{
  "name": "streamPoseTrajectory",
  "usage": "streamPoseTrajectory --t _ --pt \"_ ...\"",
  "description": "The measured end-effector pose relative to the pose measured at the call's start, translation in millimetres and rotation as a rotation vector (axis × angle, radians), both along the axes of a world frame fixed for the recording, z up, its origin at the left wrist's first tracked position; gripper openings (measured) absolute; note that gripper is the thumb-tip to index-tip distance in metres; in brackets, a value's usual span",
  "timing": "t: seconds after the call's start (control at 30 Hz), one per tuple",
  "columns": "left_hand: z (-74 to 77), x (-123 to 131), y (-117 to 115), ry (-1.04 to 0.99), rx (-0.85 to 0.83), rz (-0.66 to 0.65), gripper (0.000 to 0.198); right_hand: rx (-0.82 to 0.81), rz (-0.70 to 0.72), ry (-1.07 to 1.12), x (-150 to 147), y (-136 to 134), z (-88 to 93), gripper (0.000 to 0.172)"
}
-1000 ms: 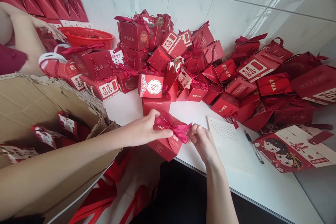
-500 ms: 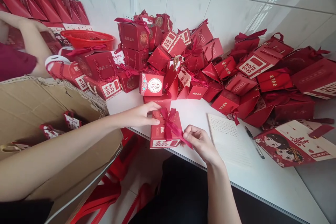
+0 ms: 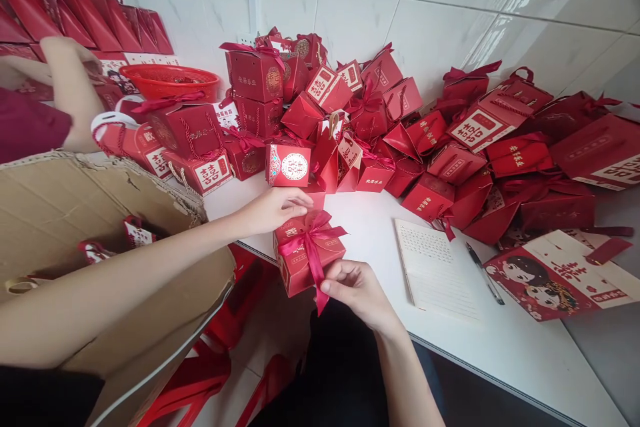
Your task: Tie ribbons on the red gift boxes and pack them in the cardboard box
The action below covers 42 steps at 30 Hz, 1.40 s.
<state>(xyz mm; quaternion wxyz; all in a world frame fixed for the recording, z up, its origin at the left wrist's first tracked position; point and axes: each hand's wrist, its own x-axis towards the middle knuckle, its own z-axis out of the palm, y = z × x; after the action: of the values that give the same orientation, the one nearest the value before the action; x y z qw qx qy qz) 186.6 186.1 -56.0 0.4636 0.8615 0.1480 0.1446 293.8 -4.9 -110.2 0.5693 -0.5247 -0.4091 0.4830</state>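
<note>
A red gift box (image 3: 300, 260) tied with a dark pink ribbon bow (image 3: 311, 237) sits at the table's front edge, its near side jutting past it. My right hand (image 3: 357, 293) is closed, pinching a hanging ribbon tail between thumb and fingertips. At the box's far edge, my left hand (image 3: 275, 208) has its fingers stretched out and the thumb apart; whether it touches the box is unclear. Just behind stands another red box (image 3: 289, 165) with a round white emblem, resting on a box partly hidden by my left hand.
Many red gift boxes (image 3: 375, 113) are heaped along the wall. An open notebook (image 3: 435, 273), a pen (image 3: 485, 273) and a flat printed carton (image 3: 555, 273) lie right. Left are a cardboard box (image 3: 125, 213), a red basket (image 3: 170, 83) and another person's arm (image 3: 75, 87).
The gift box has turned and shifted slightly left and nearer. My left hand has moved from its left side to its far edge. My right hand has moved left and down with the ribbon tail.
</note>
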Motion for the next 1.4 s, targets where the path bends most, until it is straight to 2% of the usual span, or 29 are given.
streamPoseTrajectory --t 0.07,0.1,0.17,0.27,0.37,0.5,0.77,0.93,1.0,1.1,1.13,1.17,1.23,1.27,1.3,1.33,1.4 --pt "2.0 -4.7 -5.6 -0.034 -0.029 0.074 0.031 0.013 -0.025 -0.017 -3.4 1.0 0.3 0.026" --pt "4.0 -7.7 -8.9 -0.032 -0.047 0.060 0.034 0.017 -0.027 -0.017 -4.6 1.4 0.4 0.026" --pt "8.2 -13.1 -14.8 0.012 -0.050 -0.024 0.041 0.016 -0.016 -0.015 -6.1 1.9 0.4 0.026" --pt "10.9 -16.5 -16.9 0.094 0.063 -0.117 0.050 -0.011 0.015 -0.076 -7.0 1.6 0.5 0.027" --pt "9.3 -14.8 -10.5 0.112 0.102 -0.167 0.043 -0.035 0.046 -0.138 -7.1 0.7 0.9 0.027" --pt "8.2 -12.0 -2.5 0.107 0.021 -0.227 0.034 -0.037 0.048 -0.165 -8.1 0.3 1.2 0.026" --pt "10.4 -12.6 -13.1 0.068 -0.069 -0.218 0.017 -0.038 0.064 -0.179 -19.6 0.3 -1.2 0.031" --pt "5.4 -11.2 -17.6 0.069 0.008 -0.166 0.020 -0.027 0.092 -0.255 -28.2 2.5 0.4 0.036" --pt "2.7 -10.2 -16.8 0.075 0.031 -0.150 0.020 -0.007 0.132 -0.260 -27.2 -0.4 3.6 0.034" --pt "-0.6 -9.1 -14.4 0.076 0.024 -0.161 0.021 0.007 0.341 -0.185 -12.4 -10.4 8.5 0.026" --pt "-1.2 -8.9 -13.6 0.074 0.019 -0.164 0.022 0.025 0.359 -0.140 -3.9 -13.8 9.4 0.027" --pt "-1.6 -8.8 -13.1 0.072 0.015 -0.166 0.022 0.057 0.296 -0.096 5.6 -16.2 9.7 0.031" --pt "-1.8 -8.5 -12.8 0.078 0.014 -0.166 0.022 0.108 -0.086 -0.097 24.3 -16.8 9.0 0.042" --pt "-1.7 -8.5 -13.0 0.081 0.014 -0.164 0.021 0.081 -0.252 -0.149 31.8 -14.9 8.3 0.044" --pt "-1.6 -8.4 -13.4 0.081 0.012 -0.162 0.021 0.038 -0.345 -0.204 37.4 -12.0 7.5 0.044" --pt "-1.5 -8.5 -14.0 0.075 0.009 -0.161 0.021 -0.016 -0.373 -0.251 40.9 -8.5 6.8 0.043" --pt "-1.3 -8.8 -15.2 0.049 0.024 -0.153 0.021 -0.087 -0.312 -0.264 42.2 -2.2 5.5 0.043"
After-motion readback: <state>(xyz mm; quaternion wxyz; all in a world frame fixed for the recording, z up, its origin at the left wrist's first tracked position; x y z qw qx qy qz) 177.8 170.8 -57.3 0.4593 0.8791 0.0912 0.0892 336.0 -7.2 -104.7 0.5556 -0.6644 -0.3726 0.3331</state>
